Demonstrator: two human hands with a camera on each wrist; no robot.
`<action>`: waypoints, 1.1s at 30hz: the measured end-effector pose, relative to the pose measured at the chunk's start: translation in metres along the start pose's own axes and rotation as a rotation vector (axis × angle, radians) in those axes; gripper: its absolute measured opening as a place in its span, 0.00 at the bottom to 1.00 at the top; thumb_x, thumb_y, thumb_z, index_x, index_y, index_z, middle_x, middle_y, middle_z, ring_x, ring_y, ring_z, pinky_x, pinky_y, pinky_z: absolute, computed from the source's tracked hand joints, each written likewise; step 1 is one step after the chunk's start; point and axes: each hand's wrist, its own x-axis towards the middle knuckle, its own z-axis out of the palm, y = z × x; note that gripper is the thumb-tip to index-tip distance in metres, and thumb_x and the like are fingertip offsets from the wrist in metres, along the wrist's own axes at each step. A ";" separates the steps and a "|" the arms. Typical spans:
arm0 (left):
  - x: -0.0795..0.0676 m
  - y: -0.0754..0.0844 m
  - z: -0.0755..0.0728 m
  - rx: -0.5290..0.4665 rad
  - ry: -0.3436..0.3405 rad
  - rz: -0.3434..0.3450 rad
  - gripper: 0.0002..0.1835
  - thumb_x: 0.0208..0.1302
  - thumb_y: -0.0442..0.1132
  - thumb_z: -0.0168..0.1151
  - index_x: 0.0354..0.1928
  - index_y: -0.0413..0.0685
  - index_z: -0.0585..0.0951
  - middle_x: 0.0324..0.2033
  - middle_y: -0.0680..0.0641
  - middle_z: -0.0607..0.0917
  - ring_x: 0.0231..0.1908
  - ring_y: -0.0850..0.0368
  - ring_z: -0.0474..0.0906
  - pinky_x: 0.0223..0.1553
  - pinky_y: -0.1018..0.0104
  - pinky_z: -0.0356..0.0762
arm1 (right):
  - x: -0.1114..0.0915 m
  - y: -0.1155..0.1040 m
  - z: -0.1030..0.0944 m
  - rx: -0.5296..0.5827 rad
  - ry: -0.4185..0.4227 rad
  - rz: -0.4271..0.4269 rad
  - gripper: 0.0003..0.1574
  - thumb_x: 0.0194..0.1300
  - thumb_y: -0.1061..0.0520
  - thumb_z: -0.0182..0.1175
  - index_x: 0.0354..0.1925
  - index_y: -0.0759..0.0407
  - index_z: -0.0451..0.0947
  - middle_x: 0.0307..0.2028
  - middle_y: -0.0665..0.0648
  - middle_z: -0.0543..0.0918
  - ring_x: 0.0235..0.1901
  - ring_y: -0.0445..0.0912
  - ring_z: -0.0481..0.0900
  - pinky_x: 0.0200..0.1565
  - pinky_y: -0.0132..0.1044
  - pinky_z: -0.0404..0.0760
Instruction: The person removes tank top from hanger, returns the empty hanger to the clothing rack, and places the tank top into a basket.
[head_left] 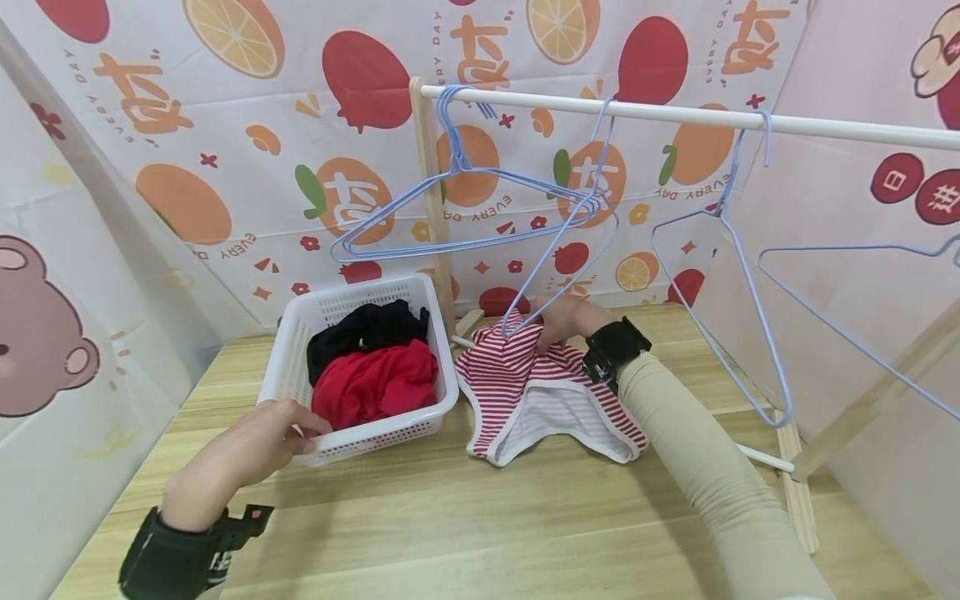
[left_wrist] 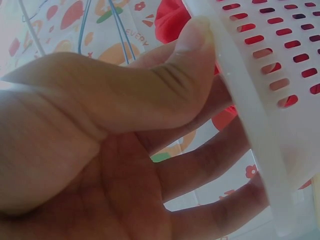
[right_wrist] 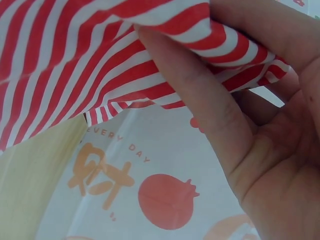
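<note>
Red-and-white striped underpants (head_left: 495, 371) with white trim stand partly raised off the table, right of the basket. My right hand (head_left: 558, 321) pinches their upper part; in the right wrist view the thumb lies against the striped cloth (right_wrist: 165, 60) and the other fingers are partly hidden behind it. A blue hanger (head_left: 558, 242) on the rail hangs down in front of the underpants, its lower corner overlapping them. With thumb and fingers my left hand (head_left: 281, 433) grips the near left rim of a white plastic basket (head_left: 382, 437). Red cloth (head_left: 378, 385) and black cloth (head_left: 367, 329) lie inside.
Above the table (head_left: 420, 525) runs a white rail (head_left: 675, 114) on wooden posts (head_left: 435, 217). Several blue hangers (head_left: 457, 171) hang bunched at its left; further blue hangers (head_left: 723, 212) hang at the right. A fruit-printed curtain (head_left: 285, 142) closes the back.
</note>
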 end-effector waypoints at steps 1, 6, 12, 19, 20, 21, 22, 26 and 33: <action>0.000 0.000 0.000 -0.001 -0.003 -0.003 0.13 0.54 0.25 0.74 0.43 0.40 0.90 0.36 0.43 0.88 0.38 0.49 0.77 0.37 0.55 0.83 | 0.000 -0.001 0.000 0.001 -0.002 0.000 0.29 0.54 0.60 0.76 0.54 0.64 0.81 0.48 0.61 0.81 0.38 0.47 0.81 0.36 0.33 0.84; 0.000 0.000 0.000 -0.006 -0.009 -0.010 0.13 0.55 0.26 0.74 0.44 0.40 0.90 0.37 0.43 0.88 0.39 0.48 0.76 0.38 0.53 0.85 | -0.002 -0.002 -0.002 0.031 -0.017 0.006 0.26 0.55 0.61 0.75 0.52 0.63 0.81 0.46 0.60 0.82 0.38 0.47 0.81 0.37 0.34 0.85; 0.000 0.000 0.000 -0.003 -0.001 -0.003 0.13 0.55 0.25 0.74 0.43 0.40 0.90 0.37 0.43 0.88 0.39 0.48 0.77 0.38 0.53 0.84 | -0.001 -0.002 -0.003 0.003 0.014 -0.036 0.19 0.53 0.60 0.76 0.45 0.60 0.87 0.38 0.55 0.84 0.38 0.46 0.77 0.39 0.34 0.78; 0.000 -0.001 0.000 -0.004 0.002 0.001 0.13 0.55 0.25 0.74 0.43 0.40 0.91 0.37 0.42 0.88 0.39 0.47 0.77 0.38 0.53 0.84 | -0.002 -0.004 -0.008 -0.026 0.042 -0.082 0.18 0.52 0.61 0.75 0.44 0.60 0.88 0.34 0.53 0.82 0.36 0.46 0.75 0.38 0.33 0.76; 0.000 0.000 0.000 -0.003 0.002 0.001 0.13 0.54 0.25 0.74 0.43 0.40 0.91 0.37 0.42 0.88 0.39 0.47 0.77 0.38 0.53 0.84 | -0.002 -0.005 -0.009 -0.025 0.042 -0.083 0.17 0.52 0.61 0.75 0.43 0.59 0.89 0.33 0.53 0.82 0.35 0.46 0.76 0.37 0.33 0.76; 0.000 0.000 0.000 -0.003 0.002 0.002 0.13 0.55 0.25 0.74 0.42 0.40 0.91 0.37 0.42 0.88 0.38 0.48 0.77 0.38 0.53 0.83 | -0.002 -0.006 -0.010 -0.027 0.041 -0.087 0.15 0.53 0.60 0.75 0.42 0.59 0.89 0.32 0.52 0.82 0.34 0.45 0.76 0.36 0.33 0.76; 0.000 0.000 0.000 -0.003 0.002 0.001 0.13 0.55 0.25 0.74 0.42 0.40 0.91 0.37 0.42 0.88 0.38 0.48 0.77 0.37 0.53 0.83 | -0.002 -0.007 -0.011 -0.025 0.040 -0.089 0.14 0.53 0.60 0.75 0.41 0.58 0.88 0.31 0.52 0.82 0.34 0.45 0.75 0.36 0.33 0.76; 0.000 0.000 -0.001 -0.003 0.004 0.003 0.13 0.54 0.25 0.74 0.43 0.40 0.91 0.37 0.42 0.88 0.38 0.48 0.77 0.38 0.53 0.83 | -0.002 -0.010 -0.014 0.011 0.029 -0.093 0.10 0.55 0.61 0.74 0.38 0.56 0.89 0.29 0.51 0.83 0.30 0.45 0.77 0.32 0.33 0.78; 0.000 0.000 0.000 -0.002 0.002 0.005 0.12 0.54 0.25 0.74 0.42 0.41 0.91 0.36 0.43 0.88 0.38 0.49 0.77 0.38 0.54 0.83 | -0.003 -0.014 -0.017 0.086 0.019 -0.085 0.09 0.57 0.63 0.72 0.39 0.55 0.90 0.31 0.52 0.86 0.30 0.45 0.80 0.32 0.34 0.83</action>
